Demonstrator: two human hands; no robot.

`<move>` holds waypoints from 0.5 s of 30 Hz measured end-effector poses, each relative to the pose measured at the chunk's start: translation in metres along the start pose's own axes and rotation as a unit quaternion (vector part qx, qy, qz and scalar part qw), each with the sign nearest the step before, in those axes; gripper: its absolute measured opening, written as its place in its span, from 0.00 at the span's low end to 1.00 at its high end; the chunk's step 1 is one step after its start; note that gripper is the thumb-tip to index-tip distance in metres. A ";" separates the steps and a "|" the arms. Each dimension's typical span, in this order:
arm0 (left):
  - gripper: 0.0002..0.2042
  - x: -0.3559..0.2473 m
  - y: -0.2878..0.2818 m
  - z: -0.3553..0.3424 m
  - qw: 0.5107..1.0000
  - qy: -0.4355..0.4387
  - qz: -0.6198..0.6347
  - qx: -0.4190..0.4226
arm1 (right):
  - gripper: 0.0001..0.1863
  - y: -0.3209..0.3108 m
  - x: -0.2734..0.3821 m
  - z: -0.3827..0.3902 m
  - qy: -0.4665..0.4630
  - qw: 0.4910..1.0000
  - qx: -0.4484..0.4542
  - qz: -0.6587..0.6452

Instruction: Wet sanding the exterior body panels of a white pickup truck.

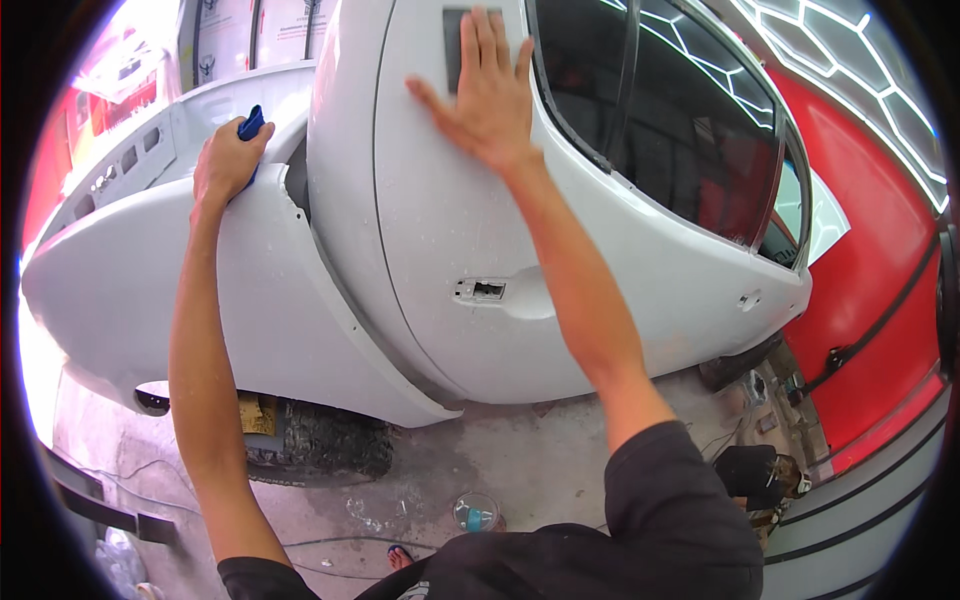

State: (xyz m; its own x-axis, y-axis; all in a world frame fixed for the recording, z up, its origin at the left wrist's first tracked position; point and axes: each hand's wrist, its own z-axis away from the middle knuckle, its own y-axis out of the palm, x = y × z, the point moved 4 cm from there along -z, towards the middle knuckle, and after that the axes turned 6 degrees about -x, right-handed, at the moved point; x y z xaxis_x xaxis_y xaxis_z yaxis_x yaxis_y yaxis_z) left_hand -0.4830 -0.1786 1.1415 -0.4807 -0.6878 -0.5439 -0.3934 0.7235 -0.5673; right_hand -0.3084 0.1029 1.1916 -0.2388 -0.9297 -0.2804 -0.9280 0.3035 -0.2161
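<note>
My left hand [228,165] is closed around a blue pad or cloth [251,126], at the top edge of a white vehicle bed side panel [120,290]. My right hand [480,100] lies flat, fingers stretched out, over a dark grey sheet [455,30] on the white cab body [420,200], beside the tinted side window [680,130]. Below my right forearm is a door handle recess [489,290] with no handle in it.
A tyre [330,445] sits under the bed panel. On the concrete floor [560,470] are hoses and a clear container [476,512]. A red wall [880,310] stands at right, with what looks like a person in dark clothing [745,470] low at lower right.
</note>
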 end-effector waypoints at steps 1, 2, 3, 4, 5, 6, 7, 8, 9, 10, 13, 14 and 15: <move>0.28 -0.001 0.000 0.003 1.000 -0.009 -0.001 0.014 | 0.56 -0.007 0.010 0.025 0.000 0.994 -0.053 -0.091; 0.28 -0.005 0.000 0.004 1.000 -0.016 0.001 0.026 | 0.56 -0.008 0.004 0.020 -0.003 0.995 -0.054 -0.089; 0.28 -0.004 -0.005 0.004 1.000 -0.017 -0.002 0.017 | 0.56 -0.006 -0.001 0.005 -0.017 0.996 -0.056 -0.073; 0.28 -0.009 0.002 0.004 1.000 -0.010 0.000 0.004 | 0.56 -0.004 -0.014 -0.011 -0.031 0.997 -0.055 -0.044; 0.28 -0.013 0.006 0.004 1.000 -0.004 -0.002 -0.009 | 0.56 -0.002 -0.024 -0.041 -0.029 0.997 -0.064 -0.040; 0.28 -0.012 0.006 0.002 1.000 -0.003 -0.003 -0.011 | 0.56 -0.002 -0.025 -0.062 -0.029 0.997 -0.067 -0.041; 0.28 -0.013 0.009 0.003 1.000 0.002 0.000 -0.008 | 0.55 0.000 -0.028 -0.075 -0.011 0.999 -0.025 -0.046; 0.28 -0.014 0.012 0.004 1.000 0.007 0.004 -0.004 | 0.54 0.001 -0.029 -0.078 0.007 0.999 0.017 -0.050; 0.28 -0.010 0.009 0.008 1.000 0.004 -0.004 0.001 | 0.52 0.000 -0.022 -0.066 0.015 0.997 -0.013 -0.076; 0.29 -0.006 0.006 0.007 1.000 -0.002 -0.006 0.010 | 0.52 0.002 -0.011 -0.040 0.019 0.997 -0.010 -0.080; 0.29 -0.006 -0.003 0.005 1.000 -0.011 -0.016 0.014 | 0.55 -0.008 0.014 0.020 -0.009 0.997 -0.040 -0.065; 0.29 -0.005 -0.005 0.006 1.000 -0.014 -0.022 0.012 | 0.55 -0.007 0.011 0.010 -0.008 0.997 -0.040 -0.067; 0.29 -0.011 -0.002 0.003 1.000 -0.008 -0.018 0.006 | 0.55 -0.010 0.001 -0.020 -0.011 0.997 -0.029 -0.068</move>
State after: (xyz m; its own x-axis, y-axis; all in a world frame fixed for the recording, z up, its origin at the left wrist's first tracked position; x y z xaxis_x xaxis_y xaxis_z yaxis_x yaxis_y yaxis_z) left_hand -0.4748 -0.1733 1.1469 -0.4536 -0.7140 -0.5334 -0.4005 0.6980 -0.5937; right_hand -0.3052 0.0950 1.2124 -0.1038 -0.9565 -0.2727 -0.9667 0.1615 -0.1983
